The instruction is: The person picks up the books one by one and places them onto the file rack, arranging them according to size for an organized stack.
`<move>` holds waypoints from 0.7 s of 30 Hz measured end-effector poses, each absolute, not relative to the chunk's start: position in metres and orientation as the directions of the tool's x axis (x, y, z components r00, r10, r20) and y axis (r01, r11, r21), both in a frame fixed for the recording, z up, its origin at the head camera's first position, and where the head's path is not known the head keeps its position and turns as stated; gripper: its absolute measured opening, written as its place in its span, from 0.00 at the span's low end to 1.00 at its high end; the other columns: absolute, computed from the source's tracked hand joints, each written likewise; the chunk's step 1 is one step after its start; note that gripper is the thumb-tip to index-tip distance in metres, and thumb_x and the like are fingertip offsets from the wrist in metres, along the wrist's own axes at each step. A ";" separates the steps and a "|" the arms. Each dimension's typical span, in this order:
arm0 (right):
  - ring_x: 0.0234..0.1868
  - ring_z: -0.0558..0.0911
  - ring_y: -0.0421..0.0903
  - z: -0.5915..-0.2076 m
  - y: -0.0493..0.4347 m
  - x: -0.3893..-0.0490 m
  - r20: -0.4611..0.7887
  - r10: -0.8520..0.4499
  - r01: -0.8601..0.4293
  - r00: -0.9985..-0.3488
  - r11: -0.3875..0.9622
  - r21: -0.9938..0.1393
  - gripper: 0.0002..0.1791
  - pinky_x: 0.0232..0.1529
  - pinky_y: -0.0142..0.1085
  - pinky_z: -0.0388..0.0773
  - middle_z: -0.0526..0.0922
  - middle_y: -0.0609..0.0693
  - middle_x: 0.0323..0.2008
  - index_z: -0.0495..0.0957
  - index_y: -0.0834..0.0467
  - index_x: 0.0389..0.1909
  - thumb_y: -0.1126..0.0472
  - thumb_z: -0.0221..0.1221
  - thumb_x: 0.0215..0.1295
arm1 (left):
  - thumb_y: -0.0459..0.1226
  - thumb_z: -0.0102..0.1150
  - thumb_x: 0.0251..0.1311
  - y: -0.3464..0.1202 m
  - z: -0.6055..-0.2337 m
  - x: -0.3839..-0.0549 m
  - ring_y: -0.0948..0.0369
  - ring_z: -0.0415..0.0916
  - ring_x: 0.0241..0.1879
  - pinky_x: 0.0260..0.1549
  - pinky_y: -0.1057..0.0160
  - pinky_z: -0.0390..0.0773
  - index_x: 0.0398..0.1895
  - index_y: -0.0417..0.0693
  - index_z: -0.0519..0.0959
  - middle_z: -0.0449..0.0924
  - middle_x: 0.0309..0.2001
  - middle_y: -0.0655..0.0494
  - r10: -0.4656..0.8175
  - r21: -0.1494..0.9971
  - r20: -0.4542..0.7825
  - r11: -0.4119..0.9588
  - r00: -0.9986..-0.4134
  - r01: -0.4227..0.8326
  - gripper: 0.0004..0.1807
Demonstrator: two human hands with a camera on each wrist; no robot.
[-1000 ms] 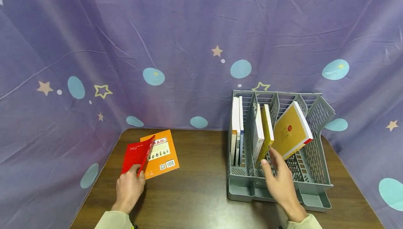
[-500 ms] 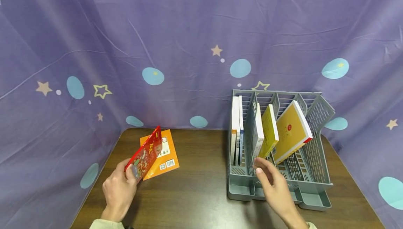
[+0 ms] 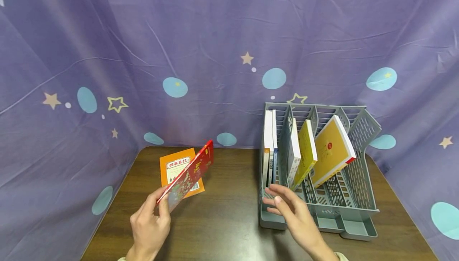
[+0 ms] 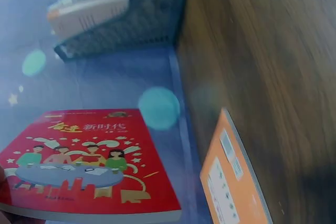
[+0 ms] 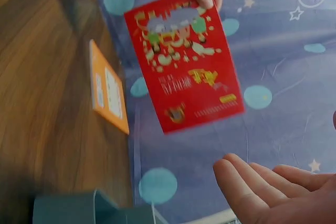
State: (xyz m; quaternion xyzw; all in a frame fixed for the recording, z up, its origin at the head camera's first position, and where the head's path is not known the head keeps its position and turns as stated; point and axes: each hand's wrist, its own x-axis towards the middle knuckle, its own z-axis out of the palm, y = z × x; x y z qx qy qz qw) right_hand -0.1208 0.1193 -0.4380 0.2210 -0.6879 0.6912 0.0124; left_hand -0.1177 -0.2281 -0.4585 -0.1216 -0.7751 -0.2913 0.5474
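My left hand (image 3: 150, 222) pinches a red book (image 3: 191, 173) by its near end, thumb on the illustrated cover, and holds it up tilted over the table. In the right wrist view the red book (image 5: 184, 66) shows its whole front, with cartoon figures. Behind it lies an orange book (image 3: 172, 165), partly covered by the red one in the head view. My right hand (image 3: 299, 221) holds nothing; its fingers are spread in front of the grey file rack (image 3: 358, 209). In the rack a yellow-green book (image 3: 306, 149) leans beside a white book (image 3: 294, 153).
A larger yellow book (image 3: 331, 149) leans in a compartment further right. Several thin white books (image 3: 269, 145) stand in the leftmost compartment. The wooden table (image 3: 222, 213) meets a purple patterned curtain (image 3: 215, 73) at the back and sides.
My left hand has lifted the red book off the orange one, turned its cover round and brought it rightward. My right hand has left the yellow-green book, which now leans right, and moved left.
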 end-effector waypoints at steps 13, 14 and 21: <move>0.52 0.78 0.65 -0.417 0.076 -0.122 0.179 -0.474 -0.096 -0.862 -0.194 -0.976 0.25 0.46 0.51 0.79 0.69 0.74 0.59 0.56 0.75 0.65 0.61 0.42 0.75 | 0.31 0.61 0.60 -0.158 -0.417 -0.104 0.53 0.83 0.24 0.27 0.69 0.81 0.26 0.25 0.80 0.83 0.26 0.39 -0.054 0.066 0.998 0.591 -0.042 0.804 0.12; 0.52 0.78 0.65 -0.416 0.073 -0.122 0.152 -0.488 -0.059 -0.860 -0.200 -0.978 0.27 0.45 0.51 0.79 0.68 0.74 0.60 0.54 0.74 0.66 0.59 0.42 0.75 | 0.30 0.61 0.60 -0.154 -0.414 -0.105 0.52 0.82 0.22 0.25 0.68 0.81 0.26 0.25 0.80 0.83 0.26 0.38 -0.041 0.022 0.999 0.570 0.001 0.821 0.12; 0.55 0.77 0.62 -0.410 0.062 -0.124 0.116 -0.578 0.115 -0.808 -0.348 -0.931 0.34 0.46 0.57 0.77 0.65 0.72 0.62 0.46 0.73 0.68 0.51 0.40 0.76 | 0.26 0.59 0.60 -0.137 -0.405 -0.108 0.51 0.81 0.19 0.13 0.62 0.78 0.23 0.26 0.79 0.82 0.24 0.35 0.068 -0.238 0.969 0.501 0.237 0.832 0.10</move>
